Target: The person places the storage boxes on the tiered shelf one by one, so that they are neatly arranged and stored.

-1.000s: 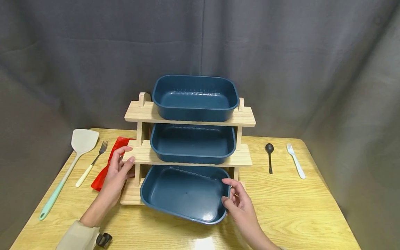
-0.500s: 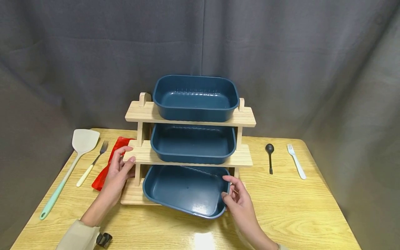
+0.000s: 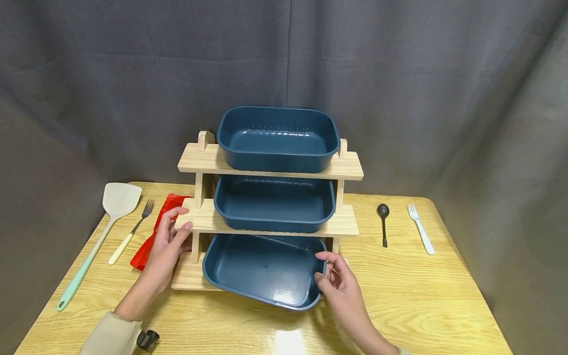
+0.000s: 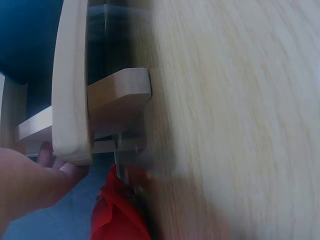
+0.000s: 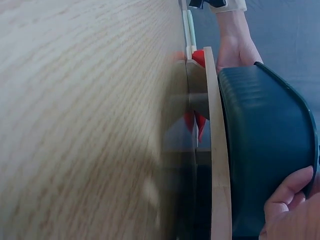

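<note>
A three-tier wooden rack (image 3: 195, 217) stands mid-table with a dark blue bin on each tier. My left hand (image 3: 165, 246) grips the left end of the middle shelf, thumb on top; the left wrist view shows the fingers around the board's end (image 4: 72, 145). On the bottom tier the lowest bin (image 3: 266, 276) sits askew, its right front corner jutting past the shelf. My right hand (image 3: 340, 286) pinches that bin's right rim, thumb inside. In the right wrist view its fingers (image 5: 290, 190) lie against the bin's outer wall. The middle bin (image 3: 274, 202) and top bin (image 3: 278, 143) sit straight.
Left of the rack lie a white spatula with a green handle (image 3: 120, 199), a fork with a cream handle (image 3: 122, 249) and a red packet (image 3: 146, 251). A black spoon (image 3: 383, 212) and a white fork (image 3: 420, 229) lie on the right. A grey curtain (image 3: 399, 98) hangs behind.
The lowest bin has slid slightly back and right on its shelf, with my right hand on its rim. Between half a second ago and now hardly anything differs. My left hand keeps its grip.
</note>
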Action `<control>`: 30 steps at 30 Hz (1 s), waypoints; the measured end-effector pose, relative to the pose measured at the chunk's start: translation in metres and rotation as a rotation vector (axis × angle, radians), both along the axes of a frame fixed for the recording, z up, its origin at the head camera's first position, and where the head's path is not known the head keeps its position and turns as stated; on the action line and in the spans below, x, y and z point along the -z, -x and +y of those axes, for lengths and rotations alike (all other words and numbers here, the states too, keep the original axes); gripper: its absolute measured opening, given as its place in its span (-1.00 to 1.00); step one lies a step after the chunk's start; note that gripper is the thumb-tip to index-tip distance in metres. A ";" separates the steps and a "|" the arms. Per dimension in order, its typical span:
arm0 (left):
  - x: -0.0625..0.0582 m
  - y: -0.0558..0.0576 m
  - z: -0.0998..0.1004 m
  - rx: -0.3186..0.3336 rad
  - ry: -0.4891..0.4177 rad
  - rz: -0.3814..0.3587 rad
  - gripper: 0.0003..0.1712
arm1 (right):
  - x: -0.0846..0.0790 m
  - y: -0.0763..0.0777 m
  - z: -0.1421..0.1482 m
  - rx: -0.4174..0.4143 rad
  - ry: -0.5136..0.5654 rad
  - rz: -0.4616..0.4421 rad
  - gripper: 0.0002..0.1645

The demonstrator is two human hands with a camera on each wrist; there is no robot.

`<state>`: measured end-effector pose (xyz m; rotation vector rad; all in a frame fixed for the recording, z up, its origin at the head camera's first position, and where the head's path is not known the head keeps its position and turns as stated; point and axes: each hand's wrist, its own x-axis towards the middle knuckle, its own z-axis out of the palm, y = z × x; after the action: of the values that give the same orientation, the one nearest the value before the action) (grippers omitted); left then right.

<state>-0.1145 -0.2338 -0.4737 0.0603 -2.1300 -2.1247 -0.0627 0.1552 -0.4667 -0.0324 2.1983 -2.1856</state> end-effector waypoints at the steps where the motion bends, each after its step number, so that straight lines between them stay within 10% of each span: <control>1: 0.000 0.000 0.000 0.002 -0.001 0.001 -0.51 | 0.000 0.000 0.000 -0.001 -0.004 0.003 -0.51; 30: 0.000 0.001 0.000 -0.004 -0.027 0.001 -0.55 | -0.005 -0.033 -0.008 0.043 0.052 0.043 -0.36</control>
<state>-0.1156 -0.2334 -0.4741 0.0661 -2.0990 -2.1508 -0.0298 0.1468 -0.4616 -0.0344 2.1839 -2.2859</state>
